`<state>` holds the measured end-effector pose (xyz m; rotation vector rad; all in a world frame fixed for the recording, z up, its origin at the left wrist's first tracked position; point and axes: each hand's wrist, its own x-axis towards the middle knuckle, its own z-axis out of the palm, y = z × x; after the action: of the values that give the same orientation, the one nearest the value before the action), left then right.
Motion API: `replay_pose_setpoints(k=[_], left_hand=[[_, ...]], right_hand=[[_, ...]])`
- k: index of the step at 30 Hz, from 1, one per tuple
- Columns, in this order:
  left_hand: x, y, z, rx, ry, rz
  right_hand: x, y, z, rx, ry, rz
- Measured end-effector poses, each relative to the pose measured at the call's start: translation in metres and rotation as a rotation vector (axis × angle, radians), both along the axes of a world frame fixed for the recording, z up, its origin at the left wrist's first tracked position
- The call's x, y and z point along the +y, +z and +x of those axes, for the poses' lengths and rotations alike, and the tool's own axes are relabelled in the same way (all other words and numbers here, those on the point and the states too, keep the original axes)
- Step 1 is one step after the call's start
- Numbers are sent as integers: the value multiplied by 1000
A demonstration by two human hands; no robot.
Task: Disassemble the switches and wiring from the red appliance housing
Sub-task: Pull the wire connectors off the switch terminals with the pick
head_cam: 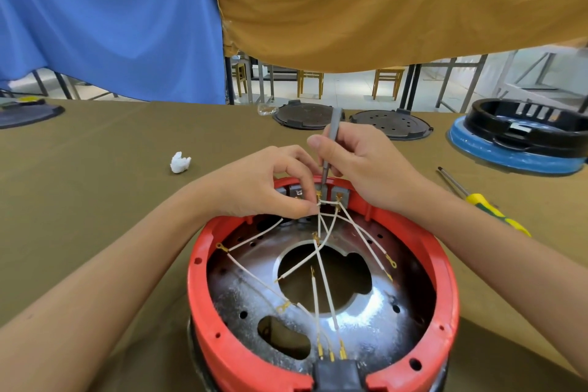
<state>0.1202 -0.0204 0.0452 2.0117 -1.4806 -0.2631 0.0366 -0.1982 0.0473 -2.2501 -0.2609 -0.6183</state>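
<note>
The red appliance housing (445,289) lies open side up in front of me, with a shiny metal plate inside. Several white wires (321,267) with brass terminals cross the plate and run to the grey switches (339,192) at the far rim. My left hand (270,181) pinches a white wire end at a switch terminal. My right hand (362,159) grips a grey tool (331,143) held upright, its tip down on the same terminal. A black connector block (335,374) sits at the near rim.
A yellow-and-green screwdriver (483,200) lies on the olive cloth to the right. Two dark round lids (389,129) and a blue-and-black housing (521,143) stand at the back. A crumpled white scrap (180,162) lies to the left.
</note>
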Motion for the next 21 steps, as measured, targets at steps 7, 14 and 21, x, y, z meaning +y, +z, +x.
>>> replay_pose_setpoints(k=[7, 14, 21], left_hand=[[-1, 0, 0, -10, -1, -1], [-1, 0, -1, 1, -13, -18], [-1, -1, 0, 27, 3, -9]], right_hand=[[-1, 0, 0, 19, 17, 18], [-2, 1, 3, 255, 37, 27], [-2, 3, -3, 53, 13, 156]])
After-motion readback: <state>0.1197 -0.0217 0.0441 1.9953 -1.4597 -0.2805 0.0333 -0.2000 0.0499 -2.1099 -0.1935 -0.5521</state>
